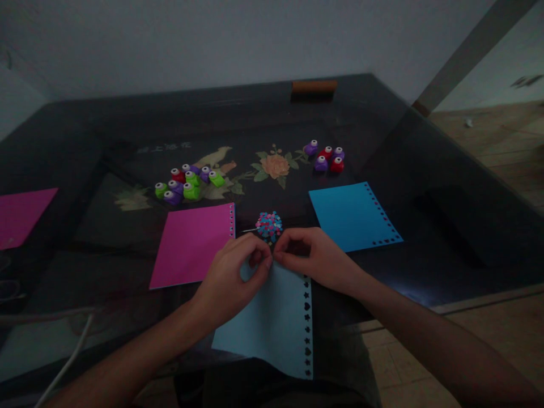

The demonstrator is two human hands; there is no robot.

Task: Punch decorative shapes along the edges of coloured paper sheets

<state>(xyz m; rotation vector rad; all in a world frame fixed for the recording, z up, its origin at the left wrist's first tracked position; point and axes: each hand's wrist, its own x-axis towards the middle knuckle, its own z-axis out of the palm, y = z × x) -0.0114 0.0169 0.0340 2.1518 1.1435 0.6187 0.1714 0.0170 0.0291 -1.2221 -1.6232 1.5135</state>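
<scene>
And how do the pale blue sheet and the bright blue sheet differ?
The pale blue sheet runs beneath the left hand and right hand; the bright blue sheet lies apart from both. The pale blue sheet's near edge curves; the bright blue sheet looks flat. Both have shaped holes along their right edges.

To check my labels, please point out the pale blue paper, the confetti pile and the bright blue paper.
Pale blue paper (276,323): head view, middle of its surface.
Confetti pile (269,225): head view, middle of its top.
Bright blue paper (353,218): head view, middle of its surface.
</scene>
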